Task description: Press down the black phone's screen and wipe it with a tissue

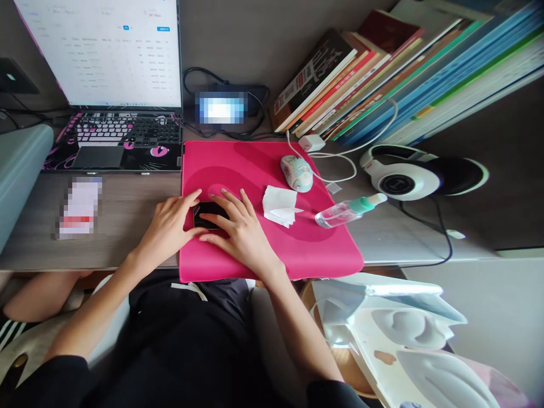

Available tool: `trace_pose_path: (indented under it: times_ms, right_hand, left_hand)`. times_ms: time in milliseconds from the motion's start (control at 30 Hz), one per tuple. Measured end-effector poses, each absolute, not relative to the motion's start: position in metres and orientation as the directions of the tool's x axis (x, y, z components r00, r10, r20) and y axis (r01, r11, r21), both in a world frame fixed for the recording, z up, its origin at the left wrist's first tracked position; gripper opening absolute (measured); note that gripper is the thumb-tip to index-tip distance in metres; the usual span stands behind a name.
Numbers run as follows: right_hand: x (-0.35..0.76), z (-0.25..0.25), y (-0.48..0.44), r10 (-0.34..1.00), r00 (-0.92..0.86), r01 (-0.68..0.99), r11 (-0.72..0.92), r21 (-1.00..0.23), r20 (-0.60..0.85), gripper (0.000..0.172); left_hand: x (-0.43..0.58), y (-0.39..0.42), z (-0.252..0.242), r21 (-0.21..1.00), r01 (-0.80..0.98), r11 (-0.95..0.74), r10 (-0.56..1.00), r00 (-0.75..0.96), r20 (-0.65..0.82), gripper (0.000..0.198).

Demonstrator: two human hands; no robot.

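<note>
A small black phone (207,213) lies flat on the pink mat (306,249) near its left edge. My left hand (170,224) rests beside it, thumb and fingertips touching its left side. My right hand (240,226) lies over its right side, fingers stretched across the dark surface. Both hands have their fingers apart and flat, pressing on the phone rather than wrapped round it. A folded white tissue (278,205) lies just right of my right hand, and a small clear spray bottle (348,210) with a green cap lies further right.
An open laptop (123,136) stands at the back left. A patterned mouse (296,172) sits on the mat's far edge. White headphones (420,173) and a leaning row of books (382,73) fill the right. A white bag (403,328) stands by my right knee.
</note>
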State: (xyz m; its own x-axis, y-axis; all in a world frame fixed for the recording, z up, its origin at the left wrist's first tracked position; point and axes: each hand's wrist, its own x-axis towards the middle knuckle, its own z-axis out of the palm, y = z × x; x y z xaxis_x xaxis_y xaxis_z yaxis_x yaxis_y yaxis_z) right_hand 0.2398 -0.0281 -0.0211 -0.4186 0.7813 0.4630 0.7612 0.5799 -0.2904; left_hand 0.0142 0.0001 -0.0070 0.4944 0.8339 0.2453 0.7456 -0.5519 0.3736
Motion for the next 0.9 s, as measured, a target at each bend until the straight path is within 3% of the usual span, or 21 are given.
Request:
trace_pose_path:
  times_ms: [900]
  right_hand:
    - [0.312,-0.012,-0.033,0.851,-0.353,0.769,0.5,-0.398,0.388,0.045]
  left_hand:
    - [0.016,-0.002,0.0,0.39,0.743,-0.544,0.838,0.504,0.208,0.087]
